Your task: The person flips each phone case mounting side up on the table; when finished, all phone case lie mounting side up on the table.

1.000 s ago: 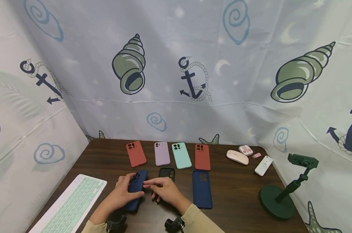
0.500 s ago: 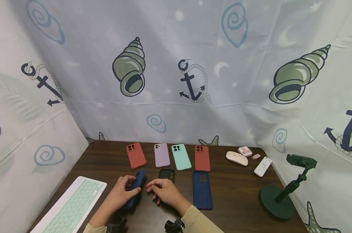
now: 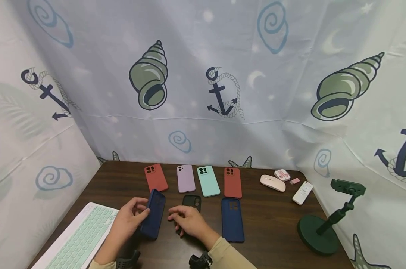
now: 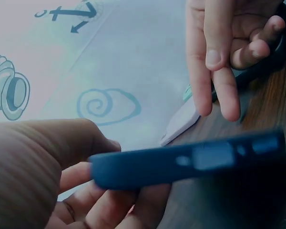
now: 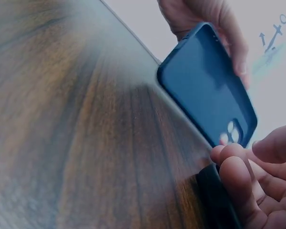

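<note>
My left hand [image 3: 128, 216] grips a navy blue phone case [image 3: 155, 216] by its left edge. It is tilted up on its side, and in the right wrist view its hollow inside [image 5: 195, 81] and camera cutouts face my right hand. The left wrist view shows its side wall [image 4: 181, 167] edge-on between thumb and fingers. Loosely bent, my right hand [image 3: 191, 222] hangs over a black phone case [image 3: 191, 201], hiding its lower part. A gap separates its fingertips from the blue case in the head view.
Behind lie a red case [image 3: 156, 177], a lilac case [image 3: 186, 178], a mint case [image 3: 208, 181] and another red case [image 3: 233, 182]. A second blue case [image 3: 232, 222] is at right. A keyboard [image 3: 83, 237], mouse [image 3: 272, 182], remote [image 3: 303, 193] and green stand [image 3: 318, 234] flank them.
My left hand has turned the blue case from back up to on its side, its inside now showing, and shifted left. My right fingertips have drawn away from that case.
</note>
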`<control>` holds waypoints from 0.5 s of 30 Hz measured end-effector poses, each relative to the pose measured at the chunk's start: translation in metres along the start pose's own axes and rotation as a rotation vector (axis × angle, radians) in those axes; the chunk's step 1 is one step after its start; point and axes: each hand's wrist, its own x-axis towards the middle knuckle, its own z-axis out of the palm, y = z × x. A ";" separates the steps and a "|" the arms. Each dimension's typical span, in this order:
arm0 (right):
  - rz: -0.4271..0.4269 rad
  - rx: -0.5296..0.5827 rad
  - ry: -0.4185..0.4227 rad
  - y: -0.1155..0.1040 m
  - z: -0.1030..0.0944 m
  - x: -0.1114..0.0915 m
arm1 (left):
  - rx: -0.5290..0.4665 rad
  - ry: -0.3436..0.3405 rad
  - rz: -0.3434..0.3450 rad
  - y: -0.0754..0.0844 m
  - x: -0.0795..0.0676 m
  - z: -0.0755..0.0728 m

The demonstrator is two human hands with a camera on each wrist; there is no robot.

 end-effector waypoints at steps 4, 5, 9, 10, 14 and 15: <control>0.004 -0.011 0.002 0.000 0.001 0.000 | -0.011 0.004 -0.010 -0.003 0.001 0.000; 0.004 -0.013 0.003 0.000 0.001 0.001 | -0.016 -0.007 -0.015 -0.004 0.001 0.001; -0.002 -0.027 -0.006 0.001 0.001 0.000 | 0.004 -0.050 -0.045 -0.005 0.001 0.003; -0.001 -0.028 -0.008 0.001 0.001 0.000 | 0.017 -0.058 -0.051 -0.005 0.001 0.004; 0.004 -0.028 -0.015 0.001 0.000 0.000 | 0.083 -0.066 -0.058 -0.008 0.002 0.005; 0.006 -0.027 -0.016 0.001 0.000 0.000 | 0.094 -0.074 -0.056 -0.009 0.002 0.005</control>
